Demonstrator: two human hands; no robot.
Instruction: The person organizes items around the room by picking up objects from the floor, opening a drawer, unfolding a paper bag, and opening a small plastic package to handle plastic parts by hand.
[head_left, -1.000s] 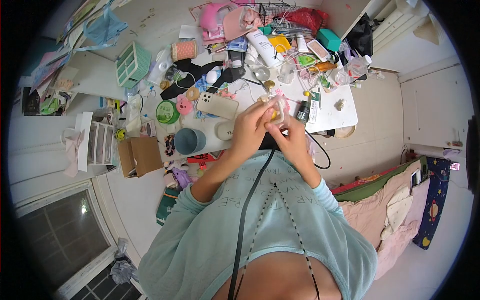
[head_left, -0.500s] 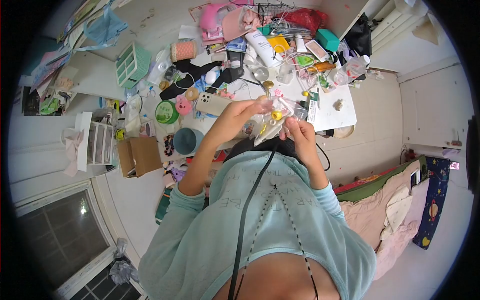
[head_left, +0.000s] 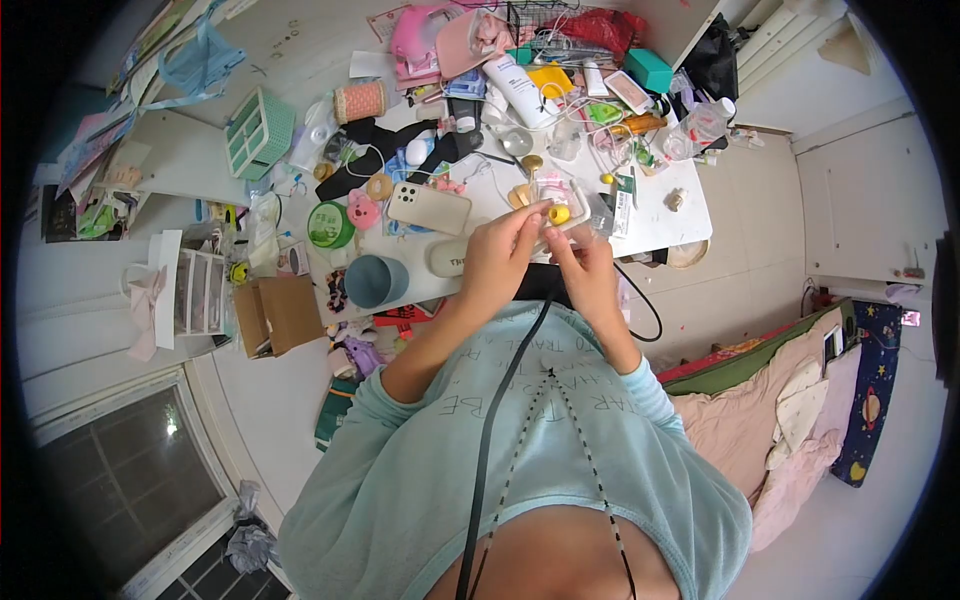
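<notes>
Both hands meet above the front edge of the white table. My left hand (head_left: 500, 255) pinches with thumb and forefinger at the near side of a clear plastic bag (head_left: 574, 197). My right hand (head_left: 590, 268) is closed against the same bag, its fingertips almost touching those of the left. A small yellow piece (head_left: 559, 213) shows just beyond the fingertips; the bag's other contents are partly hidden and blurred. Left of my left hand lie a pale phone (head_left: 430, 207) and a pale rounded case (head_left: 447, 258).
A blue-grey cup (head_left: 376, 281) stands at the table's front left, near a green round tub (head_left: 330, 225). A white bottle (head_left: 520, 90), cables and many small items crowd the back. An open cardboard box (head_left: 278, 312) sits at the left. A dark cable runs down my front.
My hands have drawn closer together, with the left moving down and right. The bag hung spread between them before; now less of it shows. The pale case has come into view.
</notes>
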